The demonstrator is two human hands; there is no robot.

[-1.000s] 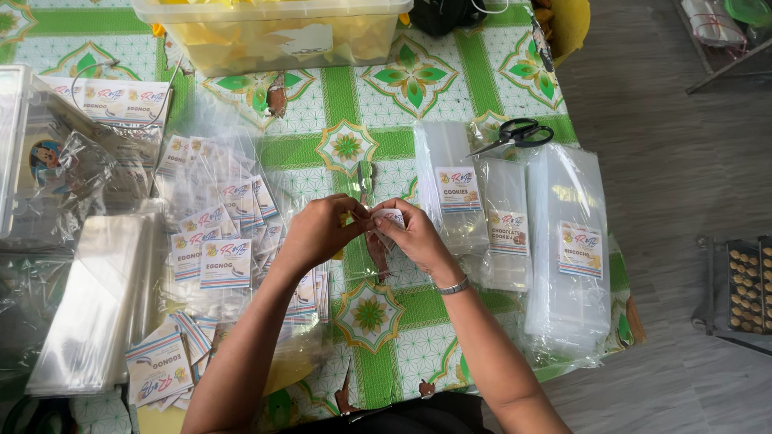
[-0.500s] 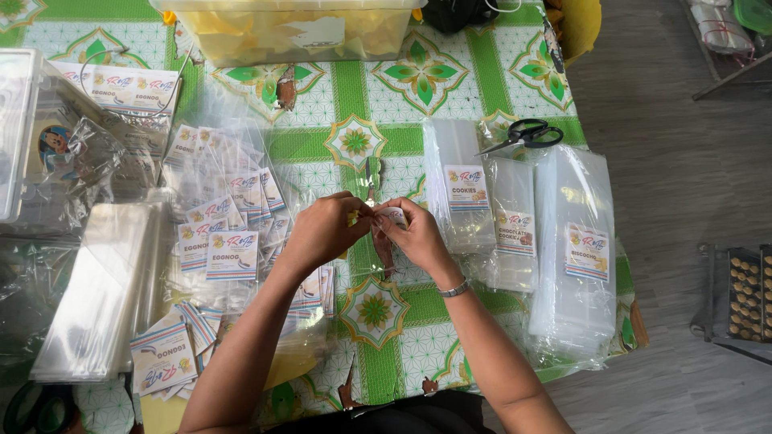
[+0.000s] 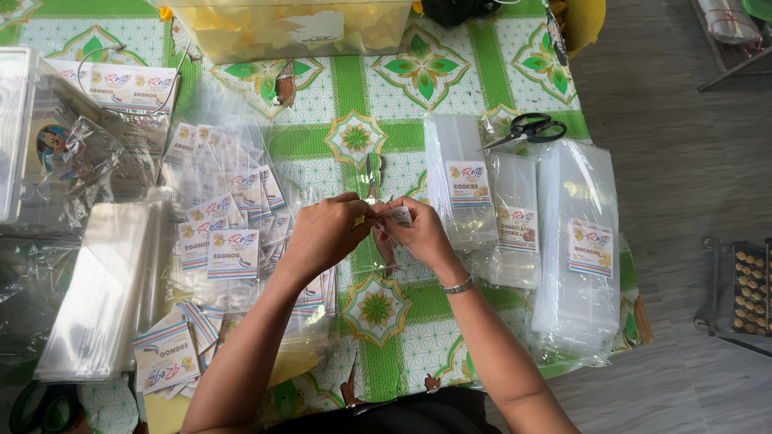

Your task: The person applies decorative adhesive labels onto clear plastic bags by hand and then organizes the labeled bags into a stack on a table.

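1. At frame centre, the left hand (image 3: 326,233) and right hand (image 3: 420,233) met, fingers pinched shut on a small label (image 3: 400,214) above the surface (image 3: 418,313).
2. Labelled bags (image 3: 229,233) lay left; scissors (image 3: 527,128) upper right.

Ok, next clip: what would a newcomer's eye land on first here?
Probably the two hands meeting at the table's centre, the left hand and right hand pinching a small label sticker between them. Next comes the green patterned tablecloth, crowded with stacks of clear plastic bags on the right and a fan of labelled bags on the left. Black scissors lie at upper right.
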